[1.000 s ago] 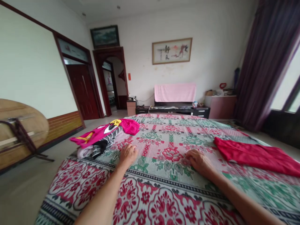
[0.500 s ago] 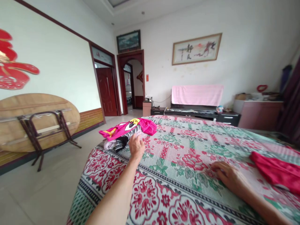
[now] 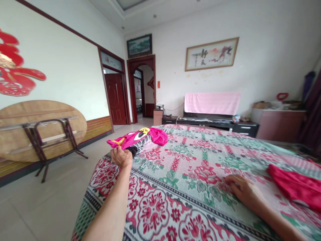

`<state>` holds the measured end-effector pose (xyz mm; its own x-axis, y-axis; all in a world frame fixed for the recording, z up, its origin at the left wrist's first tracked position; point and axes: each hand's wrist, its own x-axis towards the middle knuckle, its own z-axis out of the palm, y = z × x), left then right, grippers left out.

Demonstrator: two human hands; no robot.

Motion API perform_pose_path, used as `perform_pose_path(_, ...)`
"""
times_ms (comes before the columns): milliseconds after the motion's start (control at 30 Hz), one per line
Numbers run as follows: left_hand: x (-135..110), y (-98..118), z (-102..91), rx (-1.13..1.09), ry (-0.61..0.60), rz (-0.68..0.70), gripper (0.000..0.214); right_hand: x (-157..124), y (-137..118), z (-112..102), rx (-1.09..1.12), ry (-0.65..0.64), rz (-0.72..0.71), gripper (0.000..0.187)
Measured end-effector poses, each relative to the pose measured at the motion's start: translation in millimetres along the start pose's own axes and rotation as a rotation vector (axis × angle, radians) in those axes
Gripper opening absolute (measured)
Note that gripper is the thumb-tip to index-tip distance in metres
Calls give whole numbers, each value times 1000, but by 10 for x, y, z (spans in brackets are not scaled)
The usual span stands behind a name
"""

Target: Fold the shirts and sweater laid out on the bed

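Observation:
My left hand (image 3: pixel 122 156) reaches to the left edge of the bed and its fingers curl onto the near end of a small pile of clothes (image 3: pixel 138 141): a bright pink garment with yellow trim on top, striped and white pieces under it. My right hand (image 3: pixel 242 189) rests palm down on the floral bedspread (image 3: pixel 190 187), fingers loosely curled, holding nothing. A red garment (image 3: pixel 294 185) lies flat on the spread just right of that hand.
A folded round wooden table (image 3: pixel 37 129) leans on the left wall. Beyond the bed stand a low black cabinet (image 3: pixel 208 120) with a pink-covered screen (image 3: pixel 212 103), and a pinkish sideboard (image 3: pixel 278 124). Dark red doors (image 3: pixel 115 98) open at the back left.
The view swung left. My left hand moved from the spread's middle out to the clothes pile and closed onto its near end. My right hand stayed flat on the spread.

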<state>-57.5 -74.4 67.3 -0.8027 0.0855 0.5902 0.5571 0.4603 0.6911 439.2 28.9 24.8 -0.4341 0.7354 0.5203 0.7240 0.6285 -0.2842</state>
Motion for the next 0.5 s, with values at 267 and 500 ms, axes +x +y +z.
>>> perform_pose_path(267,59,56,-10,-158,-160,124,38,-8,17,-1,-34,-13,-19,27)
perform_pose_path(500,-144,375,-41,-147,-289,197,42,-19,43,19,-39,-19,-31,27)
